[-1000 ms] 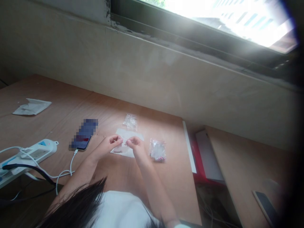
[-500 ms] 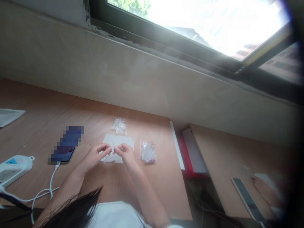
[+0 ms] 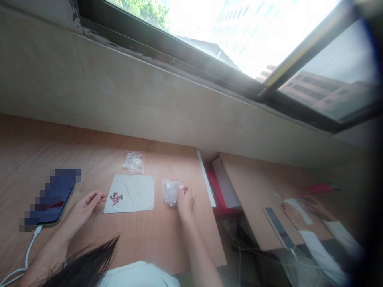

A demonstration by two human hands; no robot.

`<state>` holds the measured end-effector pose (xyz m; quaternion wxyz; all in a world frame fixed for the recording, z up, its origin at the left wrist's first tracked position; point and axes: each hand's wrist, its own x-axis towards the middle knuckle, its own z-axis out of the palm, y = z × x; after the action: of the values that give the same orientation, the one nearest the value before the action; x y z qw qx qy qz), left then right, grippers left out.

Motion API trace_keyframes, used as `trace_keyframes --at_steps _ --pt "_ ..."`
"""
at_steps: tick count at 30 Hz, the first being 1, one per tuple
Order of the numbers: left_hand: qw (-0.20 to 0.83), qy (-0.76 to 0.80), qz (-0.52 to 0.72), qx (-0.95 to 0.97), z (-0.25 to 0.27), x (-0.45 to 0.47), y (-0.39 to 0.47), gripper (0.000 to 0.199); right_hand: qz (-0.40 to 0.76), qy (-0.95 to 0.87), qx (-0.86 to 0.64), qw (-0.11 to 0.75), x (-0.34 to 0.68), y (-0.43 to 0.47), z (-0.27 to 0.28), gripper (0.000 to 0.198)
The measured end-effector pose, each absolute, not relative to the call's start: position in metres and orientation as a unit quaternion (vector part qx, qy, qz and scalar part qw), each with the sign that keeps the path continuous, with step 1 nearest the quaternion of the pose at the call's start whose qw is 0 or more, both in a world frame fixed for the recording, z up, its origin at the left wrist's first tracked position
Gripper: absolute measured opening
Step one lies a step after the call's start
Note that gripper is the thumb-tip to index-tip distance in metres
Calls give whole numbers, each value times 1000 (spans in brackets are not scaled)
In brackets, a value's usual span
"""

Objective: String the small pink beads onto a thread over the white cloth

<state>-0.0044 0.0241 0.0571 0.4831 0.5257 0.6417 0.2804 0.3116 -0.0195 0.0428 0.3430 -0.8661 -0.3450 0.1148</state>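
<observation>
A pale cloth (image 3: 137,191) lies flat on the wooden desk. On its left part sits a small cluster of pink beads (image 3: 117,199), with several dark, shiny cylindrical pieces among them. My left hand (image 3: 89,202) rests just left of the cloth, thumb and fingertips pressed together; whatever may be between them is too small to make out. My right hand (image 3: 186,202) is at the right edge of a clear plastic bag (image 3: 171,192), its fingers closed on that edge. Behind the cloth lies another clear bag (image 3: 134,162) with clear contents.
A phone (image 3: 54,199) with a white charging cable (image 3: 30,247) lies to the left. Past a gap holding a red item (image 3: 218,199), another desk (image 3: 239,179) bears a phone (image 3: 279,228). A co-worker's hands (image 3: 295,215) are beside a white piece there. Wall and window stand behind.
My hands have parted from over the cloth: the left moved to its left side, the right to the bag. The beads now show on the cloth. The whole view has shifted.
</observation>
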Motion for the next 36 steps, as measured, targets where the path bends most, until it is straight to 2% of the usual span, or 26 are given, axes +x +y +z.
trace_keyframes --at_steps 2,4,8,11,15,18,20,22,25,27,30,34,36 --pt "481 654 271 517 44 -8 21 37 0 -355 -893 275 311 -14 46 24" --pt "485 653 268 516 31 -10 18 35 -48 -383 -887 252 298 -2 51 29" --pt "479 638 287 530 22 -9 11 32 21 -560 -783 271 245 45 51 31" --pt "475 630 285 544 26 -9 10 30 78 -662 -713 219 202 83 42 31" --pt "482 620 283 551 25 -14 10 31 108 -678 -711 157 180 107 36 21" --pt "503 627 274 528 22 -17 14 31 128 -637 -723 233 190 102 49 20" --pt "510 624 286 517 26 -15 19 33 183 -590 -710 339 198 90 63 17" --pt "512 604 324 518 39 -8 25 35 324 -552 -649 410 203 75 76 16" --pt "541 546 363 526 68 8 33 34 550 -501 -534 402 203 52 83 17" --pt "580 512 338 536 86 17 35 32 604 -460 -522 389 203 40 77 20" --pt "598 500 318 540 99 22 31 30 575 -424 -584 385 204 28 66 21" --pt "587 532 288 538 97 20 18 26 358 -429 -715 421 200 12 75 20" --pt "579 544 269 544 96 21 12 26 309 -477 -708 419 191 4 87 18"
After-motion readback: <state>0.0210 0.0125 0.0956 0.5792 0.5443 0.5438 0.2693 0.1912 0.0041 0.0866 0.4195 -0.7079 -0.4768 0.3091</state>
